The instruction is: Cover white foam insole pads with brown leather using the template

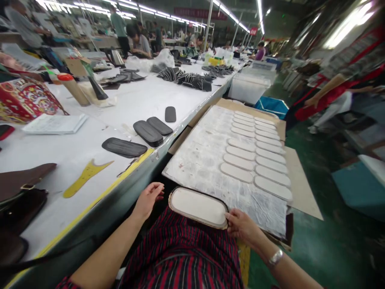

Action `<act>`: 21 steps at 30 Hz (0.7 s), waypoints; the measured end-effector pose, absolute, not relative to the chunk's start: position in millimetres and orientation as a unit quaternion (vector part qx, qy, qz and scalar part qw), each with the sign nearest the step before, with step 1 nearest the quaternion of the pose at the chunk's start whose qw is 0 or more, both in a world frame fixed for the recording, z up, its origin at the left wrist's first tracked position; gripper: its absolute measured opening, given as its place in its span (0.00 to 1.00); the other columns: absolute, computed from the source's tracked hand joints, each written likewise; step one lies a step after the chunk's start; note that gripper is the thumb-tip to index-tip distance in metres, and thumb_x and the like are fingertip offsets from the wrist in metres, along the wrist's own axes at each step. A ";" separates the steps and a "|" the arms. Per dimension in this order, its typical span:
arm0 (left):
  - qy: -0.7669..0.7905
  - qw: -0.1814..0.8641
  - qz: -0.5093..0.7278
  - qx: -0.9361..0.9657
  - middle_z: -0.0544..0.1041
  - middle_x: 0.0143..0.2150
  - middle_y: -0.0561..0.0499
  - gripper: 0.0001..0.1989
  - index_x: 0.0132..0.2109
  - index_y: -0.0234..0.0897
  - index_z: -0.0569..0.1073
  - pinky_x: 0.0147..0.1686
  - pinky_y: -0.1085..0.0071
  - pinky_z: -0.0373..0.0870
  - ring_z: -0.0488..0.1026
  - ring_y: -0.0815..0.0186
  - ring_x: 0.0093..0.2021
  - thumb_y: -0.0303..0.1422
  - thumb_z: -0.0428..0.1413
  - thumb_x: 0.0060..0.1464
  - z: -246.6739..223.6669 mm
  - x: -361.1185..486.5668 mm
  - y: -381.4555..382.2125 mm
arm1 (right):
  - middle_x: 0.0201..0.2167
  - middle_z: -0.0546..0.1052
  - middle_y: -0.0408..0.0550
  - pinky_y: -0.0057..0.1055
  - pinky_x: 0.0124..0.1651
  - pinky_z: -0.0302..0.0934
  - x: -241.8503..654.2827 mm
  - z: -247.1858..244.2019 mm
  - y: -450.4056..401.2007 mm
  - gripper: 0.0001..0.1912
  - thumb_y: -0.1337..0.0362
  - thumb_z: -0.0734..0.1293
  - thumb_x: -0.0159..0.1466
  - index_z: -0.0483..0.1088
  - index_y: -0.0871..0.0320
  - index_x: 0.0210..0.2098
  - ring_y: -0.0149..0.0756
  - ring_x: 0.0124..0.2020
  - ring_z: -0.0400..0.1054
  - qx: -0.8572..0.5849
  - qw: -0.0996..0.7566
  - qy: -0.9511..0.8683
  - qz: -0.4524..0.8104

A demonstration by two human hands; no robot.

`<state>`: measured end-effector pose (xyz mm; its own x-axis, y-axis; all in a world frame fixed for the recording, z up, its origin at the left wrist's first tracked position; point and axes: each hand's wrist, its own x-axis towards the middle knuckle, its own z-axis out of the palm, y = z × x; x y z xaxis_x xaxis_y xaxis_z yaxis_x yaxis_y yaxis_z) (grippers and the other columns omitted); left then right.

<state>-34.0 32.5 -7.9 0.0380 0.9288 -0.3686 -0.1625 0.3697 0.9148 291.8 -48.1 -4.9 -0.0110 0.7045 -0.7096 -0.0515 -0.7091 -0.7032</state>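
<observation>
My right hand (242, 226) grips the right end of a long oval piece (198, 205) with a pale face and a dark, ragged rim. The piece is held above my lap, just in front of the board's near edge. Beside its left end, and apart from it, is my left hand (150, 198); the fingertips are pressed together, and whatever is between them, if anything, is too small to make out. Similar pale ovals (272, 186) lie in two columns on a whitish board (192, 160) ahead of me.
On the white table (120, 104) to my left are stacked dark oval pieces (148, 133), a flat dark stack (124, 147), a yellow template (87, 176) and a brown leather item (24, 182). A blue crate (272, 106) stands beyond the board. A person's arm (326, 90) reaches in at right.
</observation>
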 end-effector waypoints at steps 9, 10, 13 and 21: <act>0.426 0.791 0.290 0.331 0.62 0.21 0.59 0.19 0.28 0.36 0.60 0.22 0.78 0.64 0.62 0.76 0.20 0.43 0.60 0.43 -47.6 -20.3 51.1 | 0.18 0.66 0.35 0.21 0.24 0.60 298.8 -8.5 -50.9 0.18 0.53 0.67 0.54 0.56 0.57 0.27 0.23 0.19 0.65 -0.578 0.308 -0.190 0.731; 0.425 0.794 0.276 0.336 0.62 0.21 0.59 0.18 0.28 0.36 0.60 0.21 0.78 0.64 0.62 0.76 0.19 0.42 0.60 0.43 -46.4 -22.3 54.2 | 0.18 0.66 0.35 0.21 0.24 0.60 298.7 -9.1 -51.2 0.18 0.52 0.67 0.54 0.56 0.57 0.27 0.23 0.19 0.65 -0.572 0.311 -0.184 0.736; 0.438 0.790 0.227 0.364 0.65 0.20 0.59 0.16 0.29 0.35 0.61 0.19 0.76 0.66 0.63 0.74 0.18 0.40 0.60 0.43 -38.1 -30.3 65.2 | 0.18 0.65 0.34 0.21 0.24 0.60 296.8 -11.0 -51.6 0.19 0.51 0.66 0.55 0.55 0.57 0.27 0.23 0.18 0.65 -0.574 0.320 -0.180 0.732; 0.527 0.712 0.130 0.447 0.62 0.21 0.61 0.17 0.30 0.39 0.58 0.21 0.72 0.69 0.62 0.73 0.21 0.46 0.55 0.46 -6.6 -18.8 65.4 | 0.15 0.64 0.33 0.27 0.20 0.62 289.1 -16.2 -49.7 0.19 0.49 0.64 0.54 0.53 0.55 0.26 0.29 0.15 0.64 -0.673 0.308 -0.278 0.612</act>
<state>-18.8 65.4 -6.6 0.4119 0.6549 -0.6336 0.2861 0.5672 0.7723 289.1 -49.7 -16.2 0.0963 0.7515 -0.6526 -0.0013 -0.6556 -0.7551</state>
